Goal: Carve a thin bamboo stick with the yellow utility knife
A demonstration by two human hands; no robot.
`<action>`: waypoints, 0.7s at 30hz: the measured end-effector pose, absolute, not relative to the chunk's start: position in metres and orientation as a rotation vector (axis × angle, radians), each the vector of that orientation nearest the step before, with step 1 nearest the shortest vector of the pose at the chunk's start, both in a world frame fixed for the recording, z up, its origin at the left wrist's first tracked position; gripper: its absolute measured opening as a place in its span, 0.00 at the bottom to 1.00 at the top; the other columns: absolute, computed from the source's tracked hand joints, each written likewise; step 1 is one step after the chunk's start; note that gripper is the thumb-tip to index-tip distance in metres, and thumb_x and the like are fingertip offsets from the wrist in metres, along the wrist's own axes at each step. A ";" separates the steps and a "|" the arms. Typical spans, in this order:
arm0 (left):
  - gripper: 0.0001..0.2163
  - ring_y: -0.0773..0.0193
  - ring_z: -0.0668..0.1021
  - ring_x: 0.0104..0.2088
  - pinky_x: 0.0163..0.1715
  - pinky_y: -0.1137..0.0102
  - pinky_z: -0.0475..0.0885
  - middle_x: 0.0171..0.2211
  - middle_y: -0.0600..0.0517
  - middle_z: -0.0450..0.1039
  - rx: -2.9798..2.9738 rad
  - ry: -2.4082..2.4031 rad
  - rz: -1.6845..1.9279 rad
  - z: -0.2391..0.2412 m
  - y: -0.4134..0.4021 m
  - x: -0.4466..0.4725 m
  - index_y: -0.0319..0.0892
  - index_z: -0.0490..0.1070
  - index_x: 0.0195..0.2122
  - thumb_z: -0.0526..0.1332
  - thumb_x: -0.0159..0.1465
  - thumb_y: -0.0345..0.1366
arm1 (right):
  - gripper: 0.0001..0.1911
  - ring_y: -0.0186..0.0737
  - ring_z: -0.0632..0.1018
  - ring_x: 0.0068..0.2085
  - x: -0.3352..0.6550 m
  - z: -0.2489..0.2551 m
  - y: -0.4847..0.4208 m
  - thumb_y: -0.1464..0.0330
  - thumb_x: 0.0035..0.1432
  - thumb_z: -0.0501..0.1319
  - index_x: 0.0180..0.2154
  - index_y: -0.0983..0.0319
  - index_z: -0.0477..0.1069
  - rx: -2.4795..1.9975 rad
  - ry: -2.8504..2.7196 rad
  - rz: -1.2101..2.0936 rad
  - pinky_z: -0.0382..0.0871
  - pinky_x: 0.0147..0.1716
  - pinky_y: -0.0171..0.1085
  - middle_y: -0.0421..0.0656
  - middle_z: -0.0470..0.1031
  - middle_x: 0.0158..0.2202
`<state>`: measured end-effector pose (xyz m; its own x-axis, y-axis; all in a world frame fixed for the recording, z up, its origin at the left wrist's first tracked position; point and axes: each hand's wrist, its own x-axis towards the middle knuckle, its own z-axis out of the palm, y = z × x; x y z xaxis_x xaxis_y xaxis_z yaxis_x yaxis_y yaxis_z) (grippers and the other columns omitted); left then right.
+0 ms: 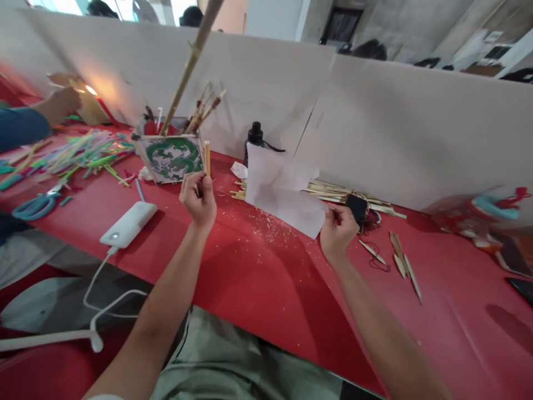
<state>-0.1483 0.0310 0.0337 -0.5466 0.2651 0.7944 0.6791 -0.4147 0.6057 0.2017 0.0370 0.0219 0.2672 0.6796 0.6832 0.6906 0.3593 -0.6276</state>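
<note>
In my left hand (198, 201) a short pale bamboo stick (207, 158) stands upright, pinched between thumb and fingers. My right hand (339, 230) grips the lower right corner of a white sheet of paper (281, 189), which is lifted off the red table (250, 283). Small pale shavings (266, 225) are scattered on the tabletop below the paper. Behind the sheet lies a bundle of split bamboo strips (333, 191), partly hidden by it. A black phone (357, 211) rests against that bundle, just beyond my right hand.
A decorated box (172, 158) holds sticks at the back. Left are a white power bank (129, 224) with cable, scissors (37, 205), colourful strips (89, 150) and a lit candle (104, 108) near another person's hand. A black bottle (255, 136) and pointed bamboo pieces (403, 261) stand or lie around.
</note>
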 end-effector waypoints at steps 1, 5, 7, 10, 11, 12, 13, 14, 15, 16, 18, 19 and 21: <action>0.16 0.65 0.76 0.34 0.35 0.70 0.70 0.35 0.48 0.74 -1.284 -1.509 -2.058 0.034 0.032 -0.151 0.41 0.73 0.40 0.56 0.71 0.50 | 0.17 0.45 0.80 0.40 0.200 0.022 0.037 0.56 0.66 0.57 0.39 0.62 0.76 -1.326 -1.417 -0.025 0.73 0.44 0.42 0.49 0.81 0.37; 0.19 0.66 0.76 0.36 0.35 0.70 0.71 0.38 0.48 0.73 -1.154 -1.543 -2.160 0.037 0.034 -0.161 0.41 0.71 0.42 0.54 0.72 0.52 | 0.17 0.45 0.81 0.40 0.198 0.026 0.038 0.55 0.65 0.58 0.41 0.62 0.75 -1.263 -1.390 -0.058 0.74 0.43 0.44 0.48 0.80 0.37; 0.19 0.67 0.75 0.34 0.34 0.71 0.70 0.36 0.50 0.72 -1.099 -1.543 -2.231 0.040 0.033 -0.163 0.41 0.71 0.42 0.54 0.71 0.53 | 0.17 0.45 0.81 0.40 0.200 0.029 0.039 0.55 0.65 0.59 0.41 0.62 0.75 -1.233 -1.361 -0.075 0.74 0.43 0.45 0.48 0.80 0.38; 0.19 0.69 0.72 0.31 0.33 0.71 0.69 0.33 0.53 0.69 -1.014 -1.563 -2.332 0.044 0.032 -0.161 0.40 0.70 0.41 0.55 0.71 0.53 | 0.16 0.45 0.79 0.37 0.204 0.034 0.045 0.54 0.62 0.61 0.39 0.61 0.74 -1.268 -1.300 -0.071 0.74 0.40 0.44 0.47 0.78 0.35; 0.19 0.69 0.72 0.31 0.34 0.71 0.69 0.33 0.53 0.69 -0.996 -1.570 -2.362 0.044 0.033 -0.159 0.40 0.70 0.41 0.55 0.71 0.53 | 0.16 0.44 0.78 0.35 0.204 0.036 0.049 0.54 0.60 0.62 0.38 0.60 0.73 -1.292 -1.270 -0.023 0.73 0.39 0.44 0.45 0.77 0.33; 0.18 0.69 0.73 0.31 0.34 0.71 0.69 0.33 0.53 0.69 -0.987 -1.575 -2.391 0.045 0.033 -0.158 0.40 0.70 0.41 0.55 0.71 0.52 | 0.15 0.43 0.77 0.33 0.205 0.036 0.051 0.54 0.57 0.64 0.36 0.60 0.72 -1.313 -1.236 0.057 0.72 0.37 0.43 0.44 0.76 0.31; 0.17 0.69 0.73 0.32 0.34 0.71 0.70 0.33 0.53 0.70 -0.987 -1.582 -2.420 0.045 0.034 -0.156 0.41 0.70 0.41 0.55 0.71 0.51 | 0.15 0.42 0.76 0.32 0.206 0.036 0.054 0.54 0.54 0.65 0.35 0.59 0.71 -1.326 -1.205 0.155 0.72 0.35 0.42 0.42 0.75 0.30; 0.16 0.69 0.73 0.32 0.35 0.71 0.70 0.33 0.53 0.70 -0.998 -1.594 -2.449 0.044 0.035 -0.155 0.41 0.71 0.40 0.56 0.71 0.49 | 0.15 0.41 0.75 0.30 0.208 0.035 0.054 0.55 0.50 0.67 0.33 0.59 0.71 -1.330 -1.179 0.251 0.71 0.33 0.41 0.41 0.75 0.29; 0.14 0.69 0.74 0.32 0.35 0.71 0.71 0.32 0.53 0.71 -1.018 -1.611 -2.479 0.043 0.037 -0.155 0.41 0.71 0.40 0.57 0.71 0.48 | 0.16 0.40 0.75 0.29 0.210 0.033 0.052 0.56 0.48 0.68 0.32 0.58 0.70 -1.335 -1.160 0.351 0.70 0.32 0.40 0.40 0.75 0.28; 0.12 0.69 0.74 0.32 0.35 0.72 0.71 0.32 0.53 0.71 -1.052 -1.636 -2.512 0.042 0.039 -0.155 0.41 0.71 0.40 0.58 0.70 0.45 | 0.16 0.39 0.75 0.29 0.212 0.029 0.048 0.56 0.46 0.69 0.32 0.58 0.71 -1.346 -1.150 0.448 0.70 0.30 0.39 0.40 0.75 0.27; 0.08 0.69 0.74 0.30 0.33 0.73 0.70 0.31 0.53 0.72 -1.186 -1.734 -2.576 0.037 0.043 -0.157 0.42 0.73 0.40 0.60 0.68 0.41 | 0.16 0.39 0.76 0.28 0.219 0.021 0.032 0.58 0.43 0.71 0.31 0.59 0.72 -1.393 -1.150 0.617 0.71 0.29 0.38 0.40 0.76 0.26; 0.07 0.69 0.73 0.29 0.32 0.73 0.70 0.30 0.54 0.72 -1.284 -1.806 -2.591 0.034 0.045 -0.159 0.42 0.73 0.40 0.61 0.66 0.39 | 0.16 0.40 0.77 0.28 0.223 0.016 0.022 0.59 0.41 0.72 0.31 0.59 0.73 -1.423 -1.156 0.701 0.71 0.28 0.39 0.41 0.77 0.26; 0.06 0.69 0.73 0.27 0.30 0.73 0.68 0.29 0.54 0.73 -1.516 -1.981 -2.517 0.028 0.047 -0.163 0.43 0.74 0.40 0.63 0.63 0.36 | 0.17 0.43 0.79 0.29 0.231 0.004 -0.002 0.61 0.38 0.73 0.32 0.60 0.76 -1.491 -1.178 0.836 0.72 0.28 0.40 0.43 0.79 0.27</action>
